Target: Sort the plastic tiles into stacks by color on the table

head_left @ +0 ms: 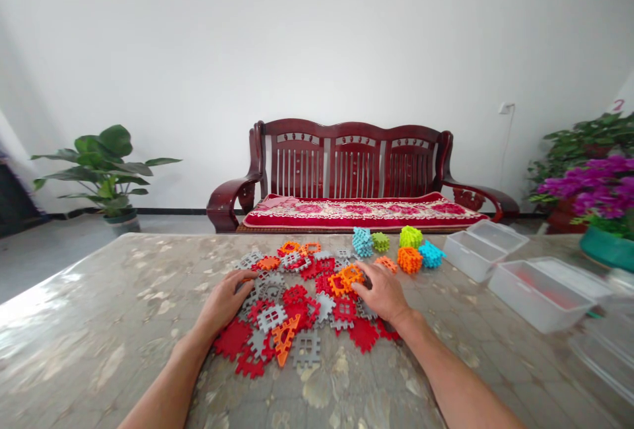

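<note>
A heap of flat interlocking building pieces in red, grey and orange lies on the table between my hands. My left hand (232, 294) is at the heap's left edge, its thumb and fingers closing on an orange piece of which only a sliver shows. On the right side, my right hand (382, 289) has thumb and forefinger at the edge of an orange window-shaped piece (345, 280). Nearer me lie an orange triangular piece (286, 340), a grey window piece (306, 348) and a solid red piece (364, 334).
Stacks of light blue (362, 242), green (411, 237), orange (409, 260) and bright blue (431, 255) pieces stand at the back right. Clear plastic boxes (539, 307) sit right of them. A wooden bench (354, 152) stands beyond the table (133, 336).
</note>
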A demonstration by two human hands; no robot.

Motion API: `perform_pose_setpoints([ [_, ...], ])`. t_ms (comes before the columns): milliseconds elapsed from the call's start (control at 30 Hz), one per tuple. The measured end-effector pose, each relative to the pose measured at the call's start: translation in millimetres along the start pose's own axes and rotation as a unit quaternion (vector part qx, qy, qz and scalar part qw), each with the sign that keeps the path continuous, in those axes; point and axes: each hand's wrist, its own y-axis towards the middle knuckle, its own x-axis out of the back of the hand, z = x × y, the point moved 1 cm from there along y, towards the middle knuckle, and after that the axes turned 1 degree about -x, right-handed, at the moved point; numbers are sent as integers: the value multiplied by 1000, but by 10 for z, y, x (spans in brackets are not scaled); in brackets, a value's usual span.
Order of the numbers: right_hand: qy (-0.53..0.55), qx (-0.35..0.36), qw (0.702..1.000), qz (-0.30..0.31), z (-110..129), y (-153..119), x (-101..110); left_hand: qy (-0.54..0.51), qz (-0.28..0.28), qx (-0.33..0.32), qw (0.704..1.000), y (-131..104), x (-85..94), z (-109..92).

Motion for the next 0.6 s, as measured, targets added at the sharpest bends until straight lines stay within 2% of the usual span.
perform_pose_setpoints([
  [300, -45, -30, 999, 1, 155, 29, -36, 4, -8, -3, 1000, 0, 6, -26],
  [600, 38, -48, 998, -2, 113, 17, -60, 7, -2, -11, 1000, 3, -3, 23],
])
